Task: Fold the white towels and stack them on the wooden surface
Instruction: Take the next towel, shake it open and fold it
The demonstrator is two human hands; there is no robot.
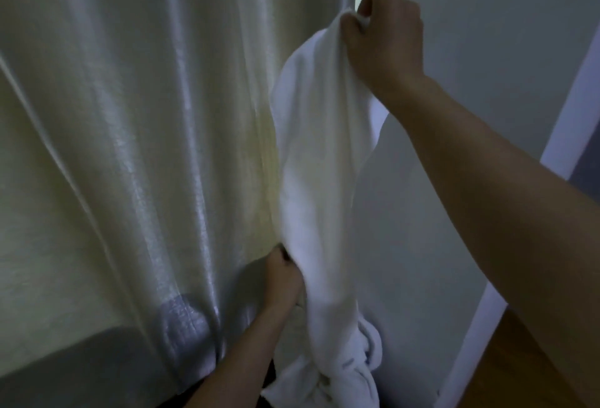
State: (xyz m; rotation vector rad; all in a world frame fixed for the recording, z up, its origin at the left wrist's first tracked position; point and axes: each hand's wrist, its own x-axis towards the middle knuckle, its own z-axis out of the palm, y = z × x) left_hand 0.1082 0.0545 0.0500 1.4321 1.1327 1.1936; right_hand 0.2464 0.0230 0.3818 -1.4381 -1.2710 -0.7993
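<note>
Fingers (352,23) of the right hand (386,34) are pinching the white towel's (318,154) top corner at 1 o'clock. Left hand (282,281) is gripping its edge at 6 o'clock, fingertips hiding behind the cloth. Bunched lower folds are running off the bottom edge, beside the curtain (130,148).

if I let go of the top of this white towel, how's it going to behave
Likely floppy: the towel hangs limp from the right hand and bunches at the bottom. It would probably collapse downward, since the left hand only grips its lower edge. It looks soft and thick, so probably not slippery.
</note>
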